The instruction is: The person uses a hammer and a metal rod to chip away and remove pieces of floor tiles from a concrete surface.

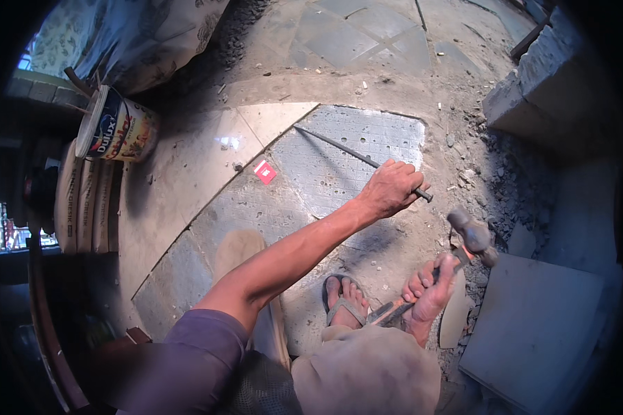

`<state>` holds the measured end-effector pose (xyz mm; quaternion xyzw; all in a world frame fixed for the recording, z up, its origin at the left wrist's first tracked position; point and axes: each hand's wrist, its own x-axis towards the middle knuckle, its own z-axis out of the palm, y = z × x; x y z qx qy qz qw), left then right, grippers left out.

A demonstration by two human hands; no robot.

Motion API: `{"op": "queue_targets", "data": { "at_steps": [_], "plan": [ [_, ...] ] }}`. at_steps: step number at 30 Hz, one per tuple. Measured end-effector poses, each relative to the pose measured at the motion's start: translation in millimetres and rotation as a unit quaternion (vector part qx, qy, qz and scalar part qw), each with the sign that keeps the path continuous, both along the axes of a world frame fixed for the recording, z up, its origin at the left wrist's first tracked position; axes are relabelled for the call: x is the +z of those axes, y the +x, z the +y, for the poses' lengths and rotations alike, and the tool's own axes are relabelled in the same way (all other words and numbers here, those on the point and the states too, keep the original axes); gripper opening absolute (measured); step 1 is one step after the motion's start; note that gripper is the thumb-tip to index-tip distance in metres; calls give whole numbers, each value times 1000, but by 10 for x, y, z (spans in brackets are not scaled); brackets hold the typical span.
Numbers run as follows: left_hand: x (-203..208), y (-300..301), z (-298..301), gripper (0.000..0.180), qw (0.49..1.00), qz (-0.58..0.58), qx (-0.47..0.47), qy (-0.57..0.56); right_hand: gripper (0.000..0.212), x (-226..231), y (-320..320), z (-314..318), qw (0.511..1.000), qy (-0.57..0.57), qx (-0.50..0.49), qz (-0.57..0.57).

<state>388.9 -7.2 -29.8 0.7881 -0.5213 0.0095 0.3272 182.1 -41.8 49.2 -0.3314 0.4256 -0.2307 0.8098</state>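
Observation:
My left hand [392, 188] is closed around a long dark metal chisel [336, 144] near its struck end. The chisel slants away to the far left, and its tip meets the seam between a beige tile [270, 123] and a grey, pitted tile patch [346, 124]. Lower right, my right hand [432, 287] grips the handle of a hammer [472, 235]. The hammer's head is raised close to the chisel's struck end, apart from it. A small red and white packet [264, 172] lies on the floor left of the chisel.
A paint bucket [121, 131] stands at the left beside stacked sacks [83, 200]. Rubble [509, 187] runs along the right, next to a broken concrete block [533, 97] and a pale square slab [533, 325]. My sandalled foot [346, 301] is on the floor near the hammer handle.

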Motion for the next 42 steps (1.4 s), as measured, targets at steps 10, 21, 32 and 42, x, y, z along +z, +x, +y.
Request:
{"op": "queue_targets", "data": {
  "at_steps": [10,21,32,42],
  "plan": [
    [169,19,61,31,999,-1,-10,-36,37,-137,187,296,999,41,22,0],
    [229,-42,67,31,999,-3,-13,-43,40,231,33,111,972,-116,-205,-22],
    [102,-35,244,33,999,-10,-15,-38,40,446,-70,-192,970,-131,-193,-63],
    [52,-55,351,32,1000,-10,-18,0,30,-168,-29,365,1000,-9,14,-9]
  ]
}}
